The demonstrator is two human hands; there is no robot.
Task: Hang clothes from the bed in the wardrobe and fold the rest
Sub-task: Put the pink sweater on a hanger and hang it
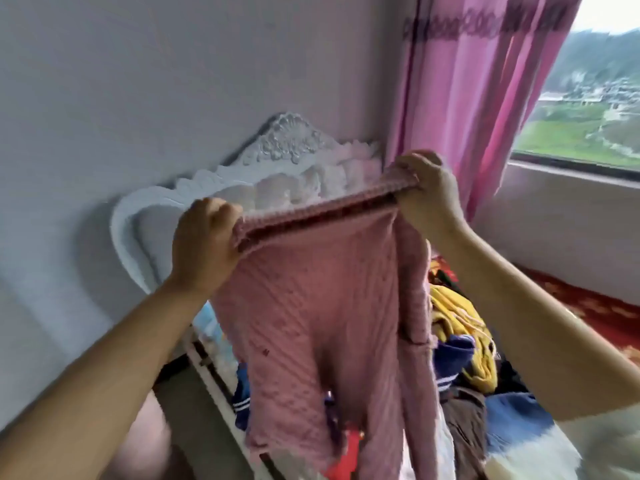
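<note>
1. Bed (561, 441) – below the grip, with a white carved headboard (242, 174) behind the left hand.
2. Pink curtain (478, 81) – above and behind the right hand.
3. Pink knit garment (322, 306) – held up in the air over the bed, ribbed band stretched between both hands, the rest hanging down.
4. Clothes pile (460, 327) – yellow, blue, brown pieces on the bed, below the right-hand grip.
5. Left hand (204, 244) – fist clenched round the band's left end.
6. Right hand (426, 188) – fingers curled, gripping the band's right end.
</note>
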